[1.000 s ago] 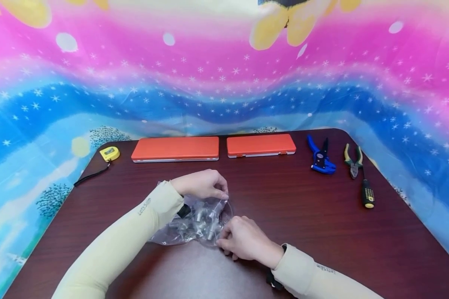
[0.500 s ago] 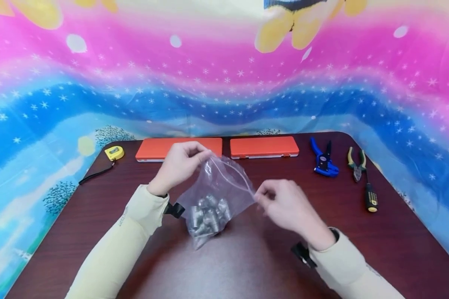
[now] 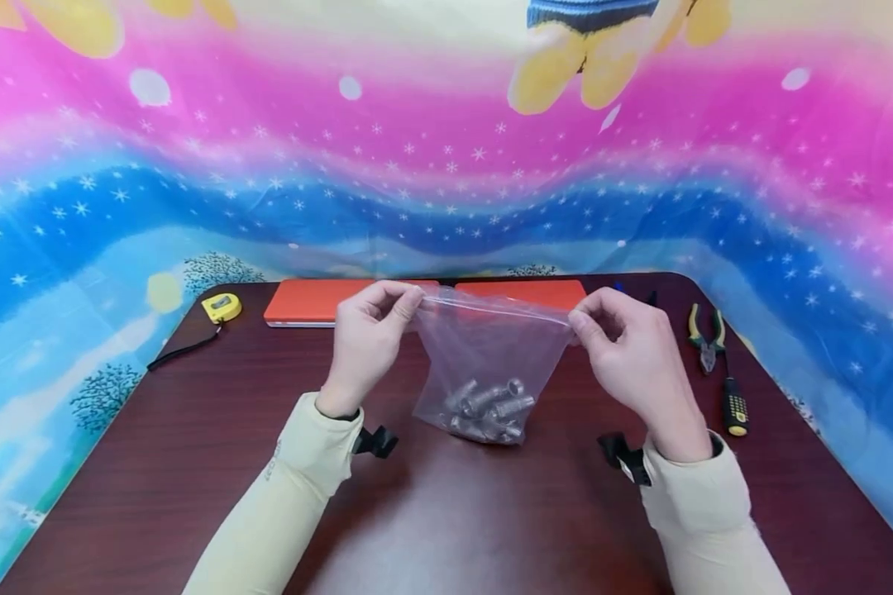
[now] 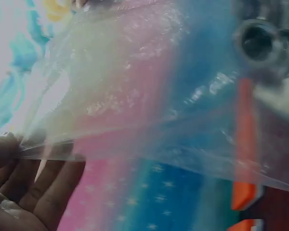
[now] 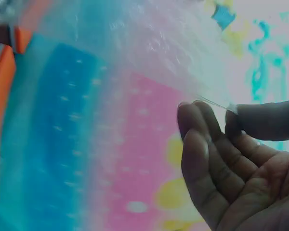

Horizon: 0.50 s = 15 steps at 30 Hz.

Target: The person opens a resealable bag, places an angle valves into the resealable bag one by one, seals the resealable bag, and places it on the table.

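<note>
A clear zip bag [image 3: 484, 347] hangs above the dark table [image 3: 491, 512], stretched flat between both hands. My left hand [image 3: 372, 330] pinches its top left corner and my right hand [image 3: 625, 339] pinches the top right corner. Several grey metal sockets [image 3: 487, 409] lie bunched in the bag's bottom. In the left wrist view the bag film [image 4: 149, 106] fills the frame, with a socket [image 4: 257, 41] at upper right and my left hand [image 4: 19, 178] at lower left. The right wrist view shows my right hand [image 5: 231, 159] pinching the film [image 5: 149, 43].
Two orange cases [image 3: 308, 302] [image 3: 524, 291] lie at the table's far edge behind the bag. A yellow tape measure [image 3: 220, 307] sits far left. Pliers [image 3: 705, 330] and a screwdriver [image 3: 733, 405] lie at the right. A colourful cloth [image 3: 446, 165] backs the table.
Both hands lifted the bag off the table, rose and spread apart, pulling its top edge taut. The sockets slid to the bag's bottom. The right hand now covers the blue tool.
</note>
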Available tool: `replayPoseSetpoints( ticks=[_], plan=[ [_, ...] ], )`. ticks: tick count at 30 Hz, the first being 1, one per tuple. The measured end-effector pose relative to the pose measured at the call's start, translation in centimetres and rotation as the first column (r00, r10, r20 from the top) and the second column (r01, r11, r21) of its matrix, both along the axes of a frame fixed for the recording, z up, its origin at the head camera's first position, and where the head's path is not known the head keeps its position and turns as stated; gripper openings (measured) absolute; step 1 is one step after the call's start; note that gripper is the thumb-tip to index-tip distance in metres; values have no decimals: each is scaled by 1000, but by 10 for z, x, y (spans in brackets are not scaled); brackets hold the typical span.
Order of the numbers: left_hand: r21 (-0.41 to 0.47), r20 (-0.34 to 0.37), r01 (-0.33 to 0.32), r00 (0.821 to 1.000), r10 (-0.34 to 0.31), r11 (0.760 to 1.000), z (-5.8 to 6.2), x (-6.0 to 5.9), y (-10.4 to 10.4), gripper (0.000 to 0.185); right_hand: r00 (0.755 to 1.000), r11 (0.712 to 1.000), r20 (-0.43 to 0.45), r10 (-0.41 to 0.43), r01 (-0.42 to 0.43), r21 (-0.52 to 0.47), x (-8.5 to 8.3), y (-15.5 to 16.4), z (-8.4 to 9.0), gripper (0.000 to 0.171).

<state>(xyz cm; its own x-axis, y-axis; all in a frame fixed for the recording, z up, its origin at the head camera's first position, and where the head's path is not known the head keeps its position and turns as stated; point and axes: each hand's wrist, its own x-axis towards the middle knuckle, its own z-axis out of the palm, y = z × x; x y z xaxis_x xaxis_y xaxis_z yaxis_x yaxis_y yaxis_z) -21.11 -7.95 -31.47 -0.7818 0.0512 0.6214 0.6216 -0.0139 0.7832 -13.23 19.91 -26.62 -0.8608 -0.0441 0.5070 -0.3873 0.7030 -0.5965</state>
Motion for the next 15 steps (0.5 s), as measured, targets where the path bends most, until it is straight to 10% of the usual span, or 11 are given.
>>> replayPoseSetpoints(
  ticks=[15],
  plan=[
    [-11, -72, -51, 996, 50, 999, -7, -4, 9, 9, 963, 929, 199, 182, -103, -355, -59, 9, -54, 31]
  ],
)
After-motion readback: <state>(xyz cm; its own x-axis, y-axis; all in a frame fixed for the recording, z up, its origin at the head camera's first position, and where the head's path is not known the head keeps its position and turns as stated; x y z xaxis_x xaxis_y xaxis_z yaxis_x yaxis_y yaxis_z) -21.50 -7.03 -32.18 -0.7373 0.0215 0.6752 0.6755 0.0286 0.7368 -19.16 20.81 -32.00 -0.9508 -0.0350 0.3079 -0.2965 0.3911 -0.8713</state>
